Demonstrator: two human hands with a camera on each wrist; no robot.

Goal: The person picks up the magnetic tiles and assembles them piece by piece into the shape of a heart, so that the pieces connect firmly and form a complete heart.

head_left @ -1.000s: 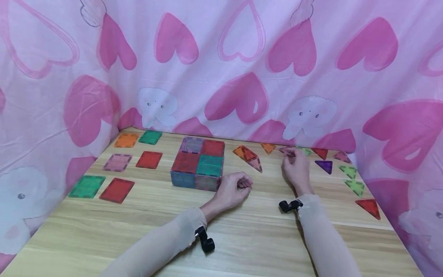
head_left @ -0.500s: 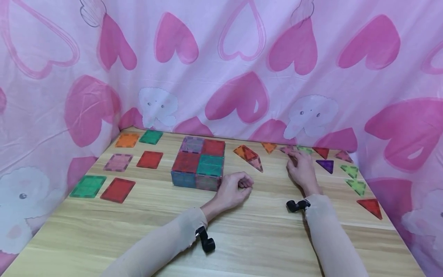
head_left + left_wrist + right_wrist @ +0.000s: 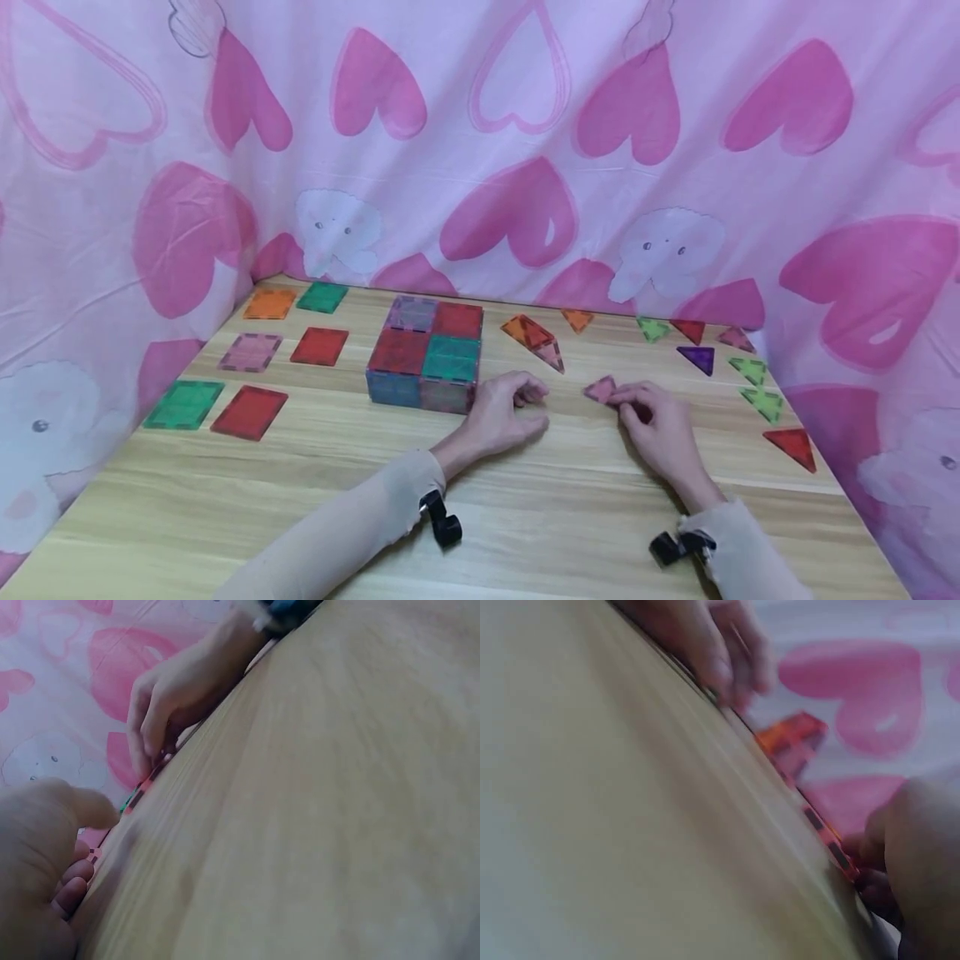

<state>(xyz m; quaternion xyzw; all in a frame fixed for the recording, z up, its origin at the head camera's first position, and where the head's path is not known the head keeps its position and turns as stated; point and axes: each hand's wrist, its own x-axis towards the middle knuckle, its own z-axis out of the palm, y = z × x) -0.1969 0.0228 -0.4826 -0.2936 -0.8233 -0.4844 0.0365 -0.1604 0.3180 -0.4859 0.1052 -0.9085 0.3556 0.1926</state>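
My right hand (image 3: pixel 663 429) pinches a pink triangular magnetic tile (image 3: pixel 598 389) at one corner, low over the table. In the right wrist view the tile's edge (image 3: pixel 831 838) shows right at the fingertips. My left hand (image 3: pixel 501 414) rests on the table with loosely curled fingers and nothing in them. Beside it stands a low square block of magnetic tiles (image 3: pixel 397 354), with red, green and purple squares on top. Behind the hands, orange, red and pink triangles are joined into a small raised shape (image 3: pixel 534 335).
Several loose square tiles lie at the left, among them a red one (image 3: pixel 250 412) and an orange one (image 3: pixel 269 304). Triangles line the back right, including a purple one (image 3: pixel 697 359) and a red one (image 3: pixel 793 448). A pink heart-print curtain (image 3: pixel 510 217) borders the wooden table (image 3: pixel 525 525).
My right hand has drawn the pink triangle from the back row toward the front, stopping nearer the left hand. The left hand stays put, its thumb and fingers slightly further apart.
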